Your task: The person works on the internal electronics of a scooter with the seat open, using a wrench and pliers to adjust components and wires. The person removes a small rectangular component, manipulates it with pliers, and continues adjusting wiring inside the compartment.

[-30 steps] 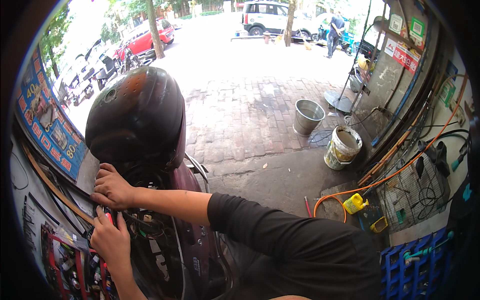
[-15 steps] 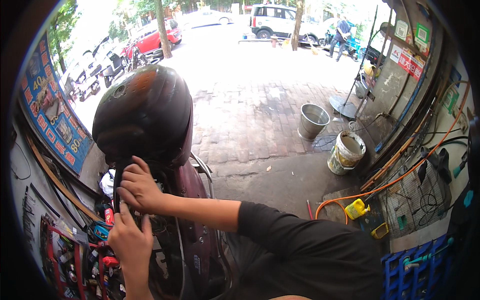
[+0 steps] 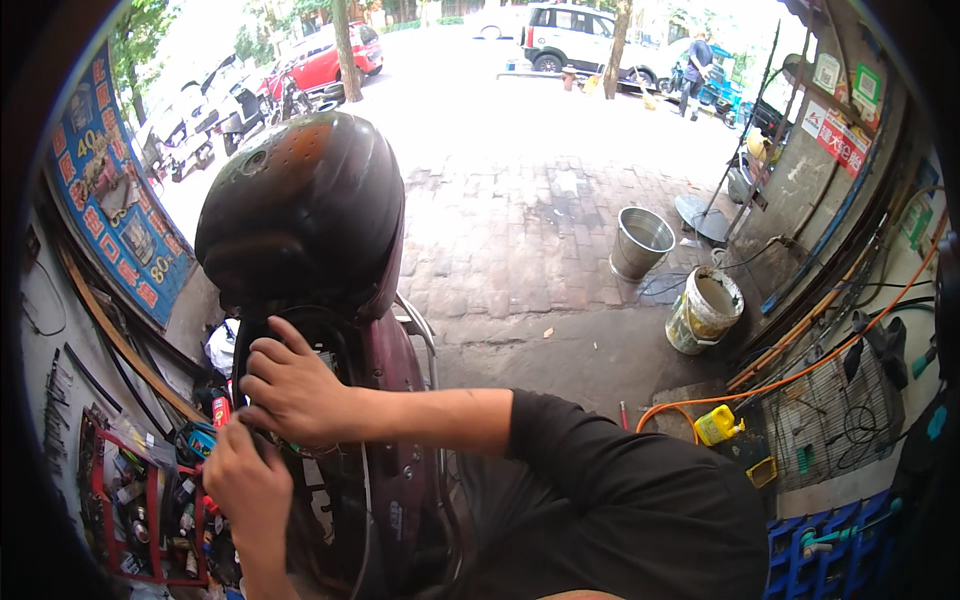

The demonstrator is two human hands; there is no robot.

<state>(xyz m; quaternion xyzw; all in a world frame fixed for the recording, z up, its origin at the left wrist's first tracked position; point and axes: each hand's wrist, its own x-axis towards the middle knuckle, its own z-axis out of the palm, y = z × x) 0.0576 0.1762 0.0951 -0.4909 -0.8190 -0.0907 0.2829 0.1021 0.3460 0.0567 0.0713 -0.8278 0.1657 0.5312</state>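
Note:
A dark, scuffed top case (image 3: 300, 215) sits on the maroon scooter (image 3: 395, 370), above an exposed black inner frame (image 3: 330, 530). My right hand (image 3: 295, 385) reaches across from the right, its fingers curled over the black edge strip along the scooter's left side, one finger raised toward the case. Just below it, my left hand (image 3: 250, 470) is closed at the same edge, fingertips curled close to my right hand's; what it holds is hidden. Wires show partly beneath my right wrist.
A red tool rack (image 3: 95, 470) and blue sign (image 3: 120, 190) line the left. At right are a metal bucket (image 3: 640, 245), paint bucket (image 3: 705, 310), orange hose (image 3: 810, 375), yellow jug (image 3: 718, 425) and blue grate (image 3: 830, 550). Outside are parked vehicles and a person (image 3: 697, 70).
The view has shifted, moving the scene rightward and slightly up. Both hands have moved right and lower relative to the top case, my right hand's index finger now lifting upward.

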